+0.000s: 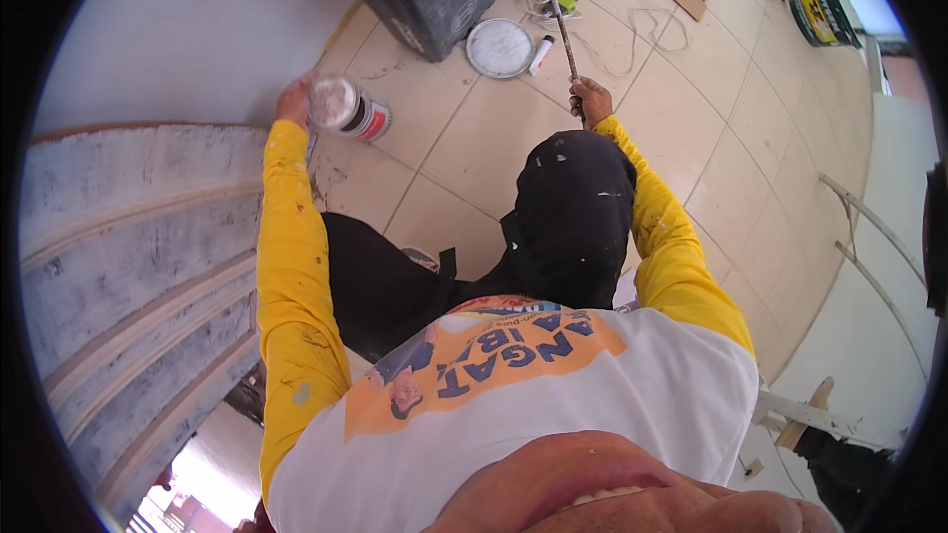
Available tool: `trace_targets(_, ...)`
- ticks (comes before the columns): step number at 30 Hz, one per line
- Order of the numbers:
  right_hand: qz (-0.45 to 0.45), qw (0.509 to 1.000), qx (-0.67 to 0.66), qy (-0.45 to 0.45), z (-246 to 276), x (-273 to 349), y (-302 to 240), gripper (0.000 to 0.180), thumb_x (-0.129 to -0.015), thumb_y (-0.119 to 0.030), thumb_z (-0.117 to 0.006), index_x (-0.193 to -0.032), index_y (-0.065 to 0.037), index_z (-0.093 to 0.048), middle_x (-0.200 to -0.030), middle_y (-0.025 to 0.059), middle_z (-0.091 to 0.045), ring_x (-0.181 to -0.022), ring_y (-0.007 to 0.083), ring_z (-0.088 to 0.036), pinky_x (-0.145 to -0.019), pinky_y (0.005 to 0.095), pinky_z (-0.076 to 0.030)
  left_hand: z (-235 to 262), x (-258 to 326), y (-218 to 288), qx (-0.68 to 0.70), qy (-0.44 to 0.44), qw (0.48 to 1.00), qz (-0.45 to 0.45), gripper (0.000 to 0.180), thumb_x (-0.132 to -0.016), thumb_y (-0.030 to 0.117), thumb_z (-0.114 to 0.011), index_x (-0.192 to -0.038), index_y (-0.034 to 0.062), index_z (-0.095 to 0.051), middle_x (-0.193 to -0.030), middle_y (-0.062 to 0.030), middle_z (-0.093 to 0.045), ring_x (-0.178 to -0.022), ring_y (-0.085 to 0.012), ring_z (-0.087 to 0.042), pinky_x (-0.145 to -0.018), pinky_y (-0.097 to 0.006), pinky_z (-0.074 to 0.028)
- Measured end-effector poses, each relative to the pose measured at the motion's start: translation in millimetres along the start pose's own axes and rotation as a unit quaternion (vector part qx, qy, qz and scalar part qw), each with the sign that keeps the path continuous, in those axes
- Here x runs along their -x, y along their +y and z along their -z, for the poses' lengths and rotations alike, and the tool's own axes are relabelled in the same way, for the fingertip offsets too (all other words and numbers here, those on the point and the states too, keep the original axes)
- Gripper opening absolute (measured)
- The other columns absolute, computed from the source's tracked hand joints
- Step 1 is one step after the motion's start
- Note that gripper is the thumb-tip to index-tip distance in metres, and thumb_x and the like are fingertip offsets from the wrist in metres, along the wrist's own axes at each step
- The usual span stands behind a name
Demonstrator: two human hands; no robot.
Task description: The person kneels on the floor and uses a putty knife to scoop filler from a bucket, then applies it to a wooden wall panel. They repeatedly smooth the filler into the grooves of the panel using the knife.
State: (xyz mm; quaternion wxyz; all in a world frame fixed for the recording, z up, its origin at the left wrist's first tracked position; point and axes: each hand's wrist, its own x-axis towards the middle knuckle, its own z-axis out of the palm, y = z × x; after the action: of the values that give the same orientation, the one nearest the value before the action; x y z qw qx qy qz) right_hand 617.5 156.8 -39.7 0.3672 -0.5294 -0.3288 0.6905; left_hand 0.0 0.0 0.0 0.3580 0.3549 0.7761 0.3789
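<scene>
Can [348, 109]: small paint tin, at ten o'clock from our body, gripped by our left hand [294, 99].
Rod [568, 39]: thin tool, at twelve o'clock, right hand [591, 99] closed round it, apart from can.
Floor [731, 118]: tiled.

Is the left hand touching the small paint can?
Touching. The head view shows the left hand gripping the small paint can at its side, with no gap between them.

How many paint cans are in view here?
2: a small open can held by the left hand, and a green can on the floor at upper right. Others may be hidden.
</scene>
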Motion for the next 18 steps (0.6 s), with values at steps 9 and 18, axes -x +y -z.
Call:
trace_targets(9, 0.001, 0.998, -0.011, 0.069, 33, 20, 5, 0.021, -0.097, -0.018, -0.064, -0.109, -0.001, -0.066, -0.082, 0.0037, -0.061, -0.053, 0.0118, -0.055, -0.043, 0.026, -0.045, 0, -31, -72, -0.72, -0.155, 0.675, 0.056, 0.045, -0.102, 0.028, -0.038, -0.143, 0.013, -0.051, -0.147, -0.0132, -0.054, -0.136, -0.0304, -0.051, -0.112, -0.046, -0.042)
trace_targets(18, -0.009, 0.993, 0.001, 0.119, 48, -28, -56, 0.031, -0.099, -0.021, -0.059, -0.125, -0.004, -0.063, -0.074, 0.001, -0.059, -0.046, 0.0085, -0.046, -0.038, 0.025, -0.037, -35, -1, -17, -0.603, -0.029, 0.775, 0.187, 0.081, -0.083, 0.055, -0.07, -0.145, 0.0075, -0.048, -0.144, -0.0168, -0.055, -0.131, -0.0306, -0.056, -0.107, -0.042, -0.048)
